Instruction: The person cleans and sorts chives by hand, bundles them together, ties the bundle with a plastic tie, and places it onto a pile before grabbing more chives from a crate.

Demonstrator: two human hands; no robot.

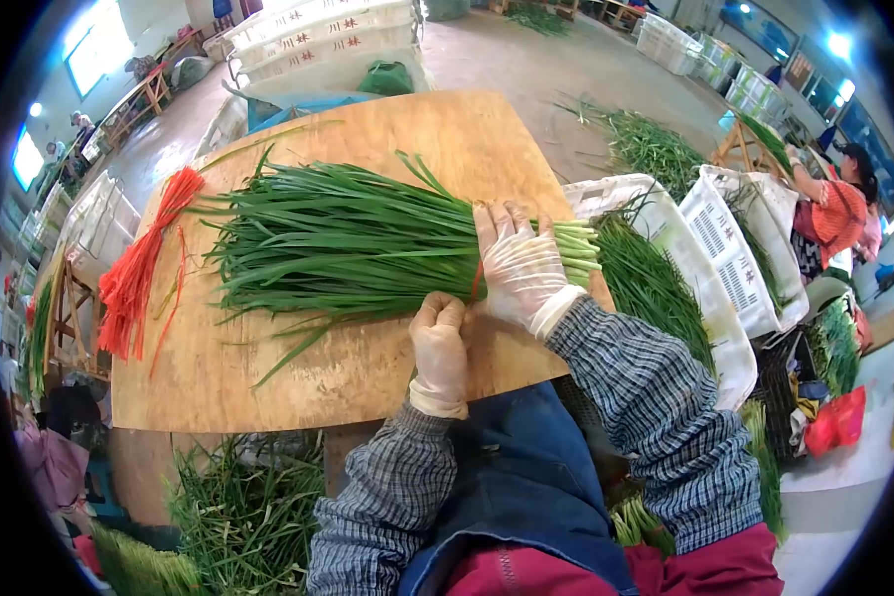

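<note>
A thick bundle of long green leaves [348,238] lies across the wooden board [368,382], its pale stem ends to the right. My right hand [520,263], in a thin glove, lies over the stem end with its fingers spread. Beside its palm, a red strip [479,281] crosses the bundle. My left hand [441,338], gloved too, is closed at the bundle's near edge, just left of the strip; what its fingers pinch is too small to make out. A pile of red strips [149,260] rests on the board's left side.
White crates [656,214] with more green leaves stand right of the board. Stacked white crates [323,45] stand beyond it. Loose leaves [253,517] lie below the near left edge. Another person in red [836,214] works at the far right.
</note>
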